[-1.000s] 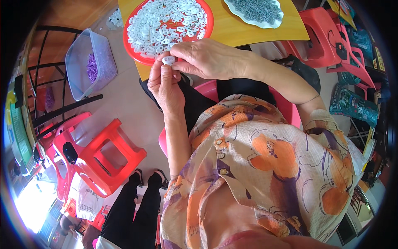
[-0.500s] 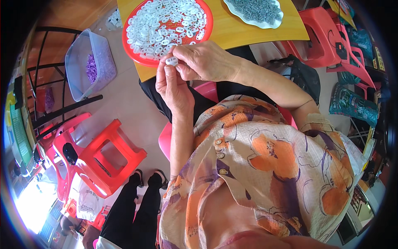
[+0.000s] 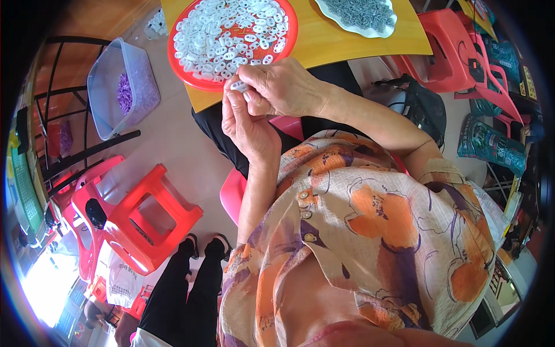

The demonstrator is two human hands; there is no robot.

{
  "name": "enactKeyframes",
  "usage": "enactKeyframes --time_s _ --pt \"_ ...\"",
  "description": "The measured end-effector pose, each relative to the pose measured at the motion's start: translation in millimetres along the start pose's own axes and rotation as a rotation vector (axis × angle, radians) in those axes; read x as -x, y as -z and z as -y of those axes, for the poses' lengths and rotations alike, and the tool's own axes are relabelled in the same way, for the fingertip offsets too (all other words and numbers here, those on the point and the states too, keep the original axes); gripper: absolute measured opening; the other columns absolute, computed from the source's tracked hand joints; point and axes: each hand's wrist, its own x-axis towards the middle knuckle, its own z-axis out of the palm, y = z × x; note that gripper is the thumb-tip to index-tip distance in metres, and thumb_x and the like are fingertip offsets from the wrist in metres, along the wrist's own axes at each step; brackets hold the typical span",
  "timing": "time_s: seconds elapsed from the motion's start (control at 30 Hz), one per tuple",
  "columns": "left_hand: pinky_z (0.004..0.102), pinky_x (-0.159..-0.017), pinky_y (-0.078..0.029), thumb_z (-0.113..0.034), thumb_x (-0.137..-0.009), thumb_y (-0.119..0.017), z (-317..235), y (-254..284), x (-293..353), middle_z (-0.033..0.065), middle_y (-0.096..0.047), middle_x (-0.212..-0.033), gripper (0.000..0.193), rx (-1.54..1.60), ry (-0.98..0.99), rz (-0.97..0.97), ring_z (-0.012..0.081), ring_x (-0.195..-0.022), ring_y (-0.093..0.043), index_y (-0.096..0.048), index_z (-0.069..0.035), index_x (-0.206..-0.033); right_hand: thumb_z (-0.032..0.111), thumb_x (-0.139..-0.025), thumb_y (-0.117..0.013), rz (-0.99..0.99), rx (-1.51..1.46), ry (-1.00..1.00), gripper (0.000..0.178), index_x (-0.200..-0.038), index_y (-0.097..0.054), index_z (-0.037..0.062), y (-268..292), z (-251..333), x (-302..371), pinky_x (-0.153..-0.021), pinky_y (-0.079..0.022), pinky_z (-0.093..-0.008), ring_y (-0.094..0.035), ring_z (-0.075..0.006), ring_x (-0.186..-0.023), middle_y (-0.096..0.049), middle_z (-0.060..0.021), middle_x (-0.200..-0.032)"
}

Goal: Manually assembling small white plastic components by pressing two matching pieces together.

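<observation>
Just in front of the red round tray [image 3: 293, 43], my two hands meet over one small white plastic piece [image 3: 239, 86], oval with dark holes. My left hand [image 3: 252, 130] pinches it between thumb and fingers. From the right, my right hand [image 3: 286, 87] reaches in with fingers closed and pressed against the piece; whatever its fingertips hold is hidden. Many loose white oval pieces [image 3: 214, 40] of the same kind fill the tray, the red bottom showing between them.
The tray sits on a yellow table [image 3: 309, 43]. A white scalloped plate [image 3: 378, 33] of small grey screws [image 3: 358, 13] stands to its right. On the floor are a clear bin [image 3: 141, 87] with purple pieces, a red stool [image 3: 182, 211] and a dark bag [image 3: 425, 107]. Someone's black-trousered legs [image 3: 202, 283] show lower left.
My left hand has shifted slightly right and tilted, its fingers closer to the right hand. The white piece stays between both hands and has turned a little.
</observation>
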Motion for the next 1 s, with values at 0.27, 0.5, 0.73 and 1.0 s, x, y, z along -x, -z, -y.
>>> enactKeyframes --time_s 0.27,0.5,0.73,1.0 --pt "0.0236 -0.083 -0.052 -0.029 -0.109 -0.058 0.5 -4.8 5.5 0.0013 -0.068 -0.100 0.034 -0.021 0.005 -0.057 0.0072 -0.091 -0.062 -0.065 0.001 -0.124 0.019 -0.089 -0.063 -0.014 0.035 -0.048 0.016 -0.098 -0.061 0.0063 -2.5 4.1 3.8 -0.052 -0.052 -0.0410 -0.066 -0.0320 -0.060 -0.065 -0.0101 -0.070" --pt "0.0241 -0.085 -0.050 -0.029 -0.108 -0.058 4.5 -2.6 8.6 0.0015 -0.067 -0.100 0.035 -0.026 0.029 -0.082 0.0082 -0.092 -0.061 -0.066 0.001 -0.122 0.024 -0.092 -0.063 -0.022 0.016 -0.071 0.019 -0.095 -0.059 0.0053 -7.1 0.9 10.4 -0.054 -0.051 -0.0431 -0.065 -0.0351 -0.061 -0.064 -0.0130 -0.070" --pt "0.0245 -0.085 -0.050 -0.026 -0.108 -0.058 14.5 5.9 0.1 0.0025 -0.066 -0.101 0.032 -0.050 0.061 -0.117 0.0087 -0.092 -0.061 -0.067 0.003 -0.120 0.030 -0.096 -0.063 -0.012 -0.060 -0.156 0.027 -0.094 -0.055 0.0039 -21.2 -8.5 18.3 -0.055 -0.050 -0.0429 -0.064 -0.0379 -0.063 -0.064 -0.0165 -0.073" --pt "0.0256 -0.088 -0.053 -0.025 -0.109 -0.056 13.9 8.5 -5.7 0.0055 -0.068 -0.106 0.033 0.043 0.003 0.002 0.0109 -0.097 -0.064 -0.064 0.002 -0.124 0.023 -0.098 -0.060 -0.031 -0.158 -0.224 0.023 -0.102 -0.055 0.0019 -18.6 3.2 15.0 -0.062 -0.053 -0.0431 -0.066 -0.0386 -0.072 -0.068 -0.0180 -0.091"
